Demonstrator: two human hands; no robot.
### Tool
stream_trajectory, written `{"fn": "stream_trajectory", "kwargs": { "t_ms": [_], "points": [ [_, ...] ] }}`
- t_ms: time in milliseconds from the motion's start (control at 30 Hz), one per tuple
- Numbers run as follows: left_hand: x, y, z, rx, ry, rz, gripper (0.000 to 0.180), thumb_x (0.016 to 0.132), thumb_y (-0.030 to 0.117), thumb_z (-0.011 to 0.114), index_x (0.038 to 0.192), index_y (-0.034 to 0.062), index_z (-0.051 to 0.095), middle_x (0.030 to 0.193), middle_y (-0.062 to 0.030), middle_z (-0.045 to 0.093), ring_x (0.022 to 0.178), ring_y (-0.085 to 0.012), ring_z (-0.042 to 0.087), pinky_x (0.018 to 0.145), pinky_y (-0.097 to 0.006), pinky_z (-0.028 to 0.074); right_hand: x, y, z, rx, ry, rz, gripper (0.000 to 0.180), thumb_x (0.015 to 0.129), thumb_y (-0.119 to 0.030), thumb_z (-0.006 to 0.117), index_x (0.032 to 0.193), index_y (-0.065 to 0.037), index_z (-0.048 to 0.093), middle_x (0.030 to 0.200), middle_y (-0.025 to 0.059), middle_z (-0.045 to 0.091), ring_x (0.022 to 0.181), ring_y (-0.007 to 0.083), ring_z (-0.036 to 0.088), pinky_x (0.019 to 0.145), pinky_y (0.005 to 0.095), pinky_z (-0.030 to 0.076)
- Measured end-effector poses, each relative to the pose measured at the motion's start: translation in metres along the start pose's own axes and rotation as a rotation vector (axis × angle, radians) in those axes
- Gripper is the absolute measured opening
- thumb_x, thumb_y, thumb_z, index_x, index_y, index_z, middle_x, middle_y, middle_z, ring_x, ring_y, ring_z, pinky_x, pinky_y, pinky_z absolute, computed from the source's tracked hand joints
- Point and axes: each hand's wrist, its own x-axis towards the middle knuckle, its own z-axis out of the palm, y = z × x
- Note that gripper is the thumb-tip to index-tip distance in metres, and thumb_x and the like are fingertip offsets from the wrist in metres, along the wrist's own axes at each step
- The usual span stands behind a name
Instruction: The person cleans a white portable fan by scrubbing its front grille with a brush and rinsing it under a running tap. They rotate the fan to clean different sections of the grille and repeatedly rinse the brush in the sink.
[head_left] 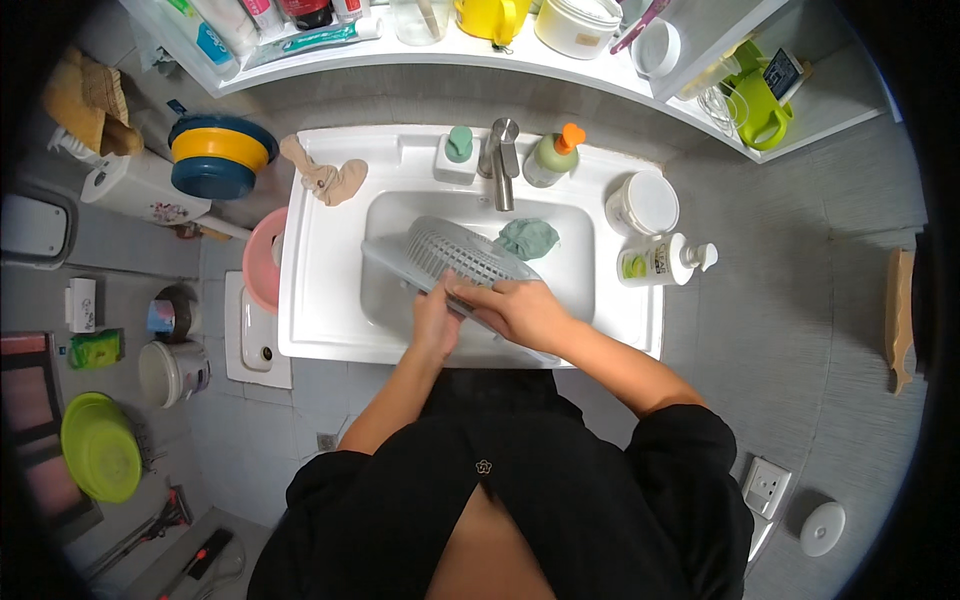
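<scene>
Over the white sink (377, 215) I hold a light-grey plastic piece with a slotted grille and a flat rim, like a drain basket (470, 252), tilted across the basin. My left hand (437, 318) is closed on its near edge. Beside it, my right hand (518, 308) also grips that edge, its fingers close to the left thumb. A crumpled green cloth (528, 239) lies in the basin behind the basket, under the metal faucet (503, 165). The basket hides part of the basin, and some of my fingertips are out of sight.
On the sink's rim stand a soap dispenser (458, 157), an orange-topped bottle (553, 157), a white tub (643, 205) and a pump bottle (662, 262). A beige scrunchie (325, 175) lies at the left. A pink basin (263, 262) sits beside the sink; a shelf (440, 60) spans above.
</scene>
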Motion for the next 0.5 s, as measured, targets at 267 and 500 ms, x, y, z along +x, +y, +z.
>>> {"fn": "stream_trajectory", "kwargs": {
  "t_ms": [267, 500],
  "points": [
    [-0.002, 0.009, -0.008, -0.008, 0.015, -0.042, 0.028, 0.09, 0.011, 0.054, 0.112, -0.0047, 0.047, 0.102, -0.0132, 0.057, 0.091, -0.0243, 0.059, 0.08, -0.039, 0.052, -0.069, 0.035, -0.003, 0.105, -0.093, 0.037, 0.047, 0.076, -0.017, 0.064, 0.121, -0.026, 0.055, 0.079, 0.0067, 0.063, 0.06, 0.0264, 0.058, 0.054, 0.0368, 0.048],
    [0.004, 0.002, -0.021, -0.012, -0.006, -0.043, 0.027, 0.09, 0.011, 0.054, 0.112, -0.0021, 0.047, 0.102, -0.0124, 0.057, 0.091, -0.023, 0.058, 0.083, -0.04, 0.051, -0.047, 0.007, 0.012, 0.019, -0.039, 0.061, 0.045, 0.075, -0.016, 0.065, 0.119, -0.024, 0.057, 0.072, 0.0064, 0.057, 0.061, 0.0256, 0.057, 0.055, 0.0369, 0.047]
  ]
}}
